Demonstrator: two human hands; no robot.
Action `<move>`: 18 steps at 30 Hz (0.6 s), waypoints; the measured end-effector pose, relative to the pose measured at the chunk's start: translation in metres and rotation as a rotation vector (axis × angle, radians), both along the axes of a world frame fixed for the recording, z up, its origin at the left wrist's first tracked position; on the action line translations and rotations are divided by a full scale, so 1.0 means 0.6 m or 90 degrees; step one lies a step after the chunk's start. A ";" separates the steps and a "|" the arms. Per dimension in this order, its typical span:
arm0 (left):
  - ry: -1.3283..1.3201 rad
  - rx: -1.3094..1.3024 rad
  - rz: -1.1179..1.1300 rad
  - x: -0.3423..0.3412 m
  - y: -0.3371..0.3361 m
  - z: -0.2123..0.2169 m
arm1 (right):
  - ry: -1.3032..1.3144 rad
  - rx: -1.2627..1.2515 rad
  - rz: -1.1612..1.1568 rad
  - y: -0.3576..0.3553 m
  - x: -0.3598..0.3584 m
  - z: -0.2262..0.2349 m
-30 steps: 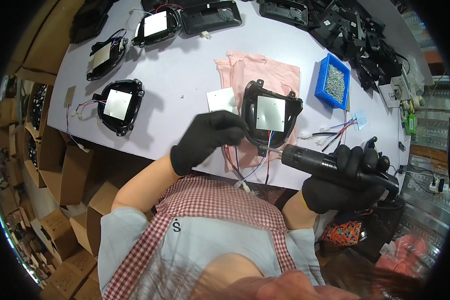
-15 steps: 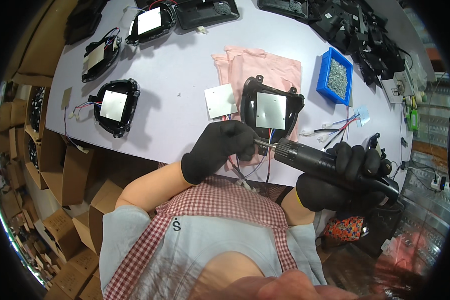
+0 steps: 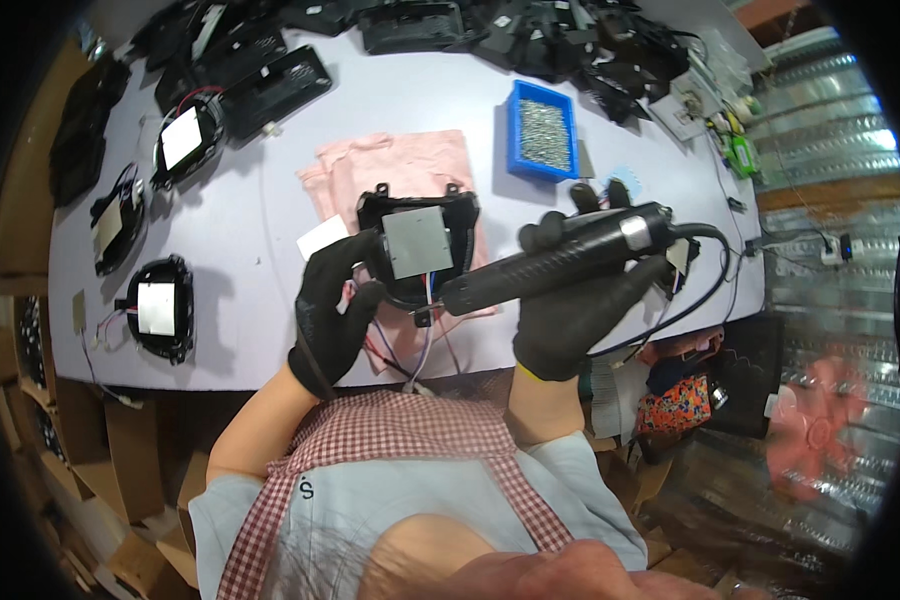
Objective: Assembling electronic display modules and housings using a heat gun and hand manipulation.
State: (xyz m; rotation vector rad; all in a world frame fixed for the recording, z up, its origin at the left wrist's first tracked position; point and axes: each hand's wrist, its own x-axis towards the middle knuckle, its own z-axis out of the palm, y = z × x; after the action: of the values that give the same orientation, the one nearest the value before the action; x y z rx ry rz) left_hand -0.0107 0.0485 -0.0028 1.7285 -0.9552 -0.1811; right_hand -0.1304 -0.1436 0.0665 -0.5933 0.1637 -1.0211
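A black plastic housing (image 3: 462, 222) with a silver metal plate (image 3: 417, 242) on it lies on a folded pink cloth (image 3: 420, 150). My right hand (image 3: 570, 315), in a black glove, holds a black electric screwdriver (image 3: 530, 268) from below, its shaft pointing left over the housing's near edge. My gloved left hand (image 3: 335, 310) is at the housing's left side, thumb and forefinger apart near the bit's tip. A second pale plate (image 3: 322, 236) lies beside that hand, partly covered. Thin coloured wires (image 3: 395, 350) hang from the housing toward the apron. Any screw at the bit is too small to see.
A blue tray (image 3: 514, 130) of small screws stands beyond my right hand. Similar housings with plates (image 3: 160, 308) line the table's left side. Black plastic parts (image 3: 560, 45) are heaped along the back. The screwdriver's cable (image 3: 722, 275) loops down at right. Cardboard boxes (image 3: 135, 450) stand lower left.
My left hand has come away from the bit, going from a pinch to parted fingers beside the housing. The screwdriver sits over the near edge, my right hand now beneath it. The whole view has shifted.
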 end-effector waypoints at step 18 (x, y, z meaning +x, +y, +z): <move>-0.272 0.197 -0.177 0.086 -0.045 0.033 | 0.099 -0.085 -0.061 -0.047 -0.010 0.061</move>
State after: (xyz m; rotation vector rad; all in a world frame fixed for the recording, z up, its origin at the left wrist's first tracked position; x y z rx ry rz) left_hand 0.0412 0.0214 0.0172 1.9530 -1.5500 -0.1464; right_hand -0.1365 -0.1720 0.1034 -0.7933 0.2638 -1.0843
